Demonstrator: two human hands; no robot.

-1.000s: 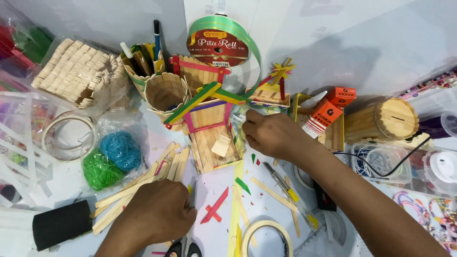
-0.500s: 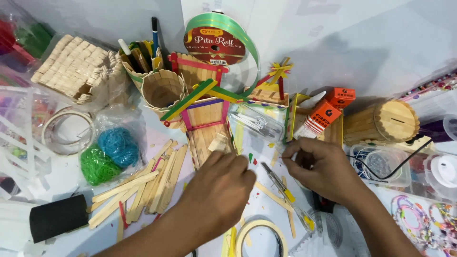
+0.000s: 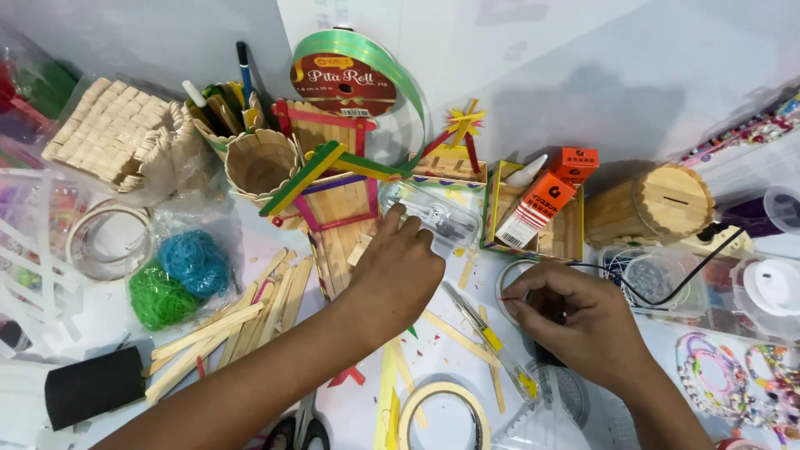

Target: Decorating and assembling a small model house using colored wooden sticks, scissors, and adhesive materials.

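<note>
Hands work over a messy white tabletop [image 3: 633,92]. The left hand [image 3: 398,268] comes in from the near left, arm stretched far across. It lies palm down with its fingers [image 3: 408,227] bent, touching a clear plastic box [image 3: 433,212]. I cannot tell if it grips the box. The box sits near the middle, just right of a small house made of flat wooden sticks with green and pink edges [image 3: 333,196]. The right hand [image 3: 575,321] comes in from the near right. Its fingers are curled and pinched together over a roll of clear tape [image 3: 510,287]. I cannot tell what it pinches. Loose flat wooden sticks [image 3: 242,321] lie to the left, well apart from both hands.
</note>
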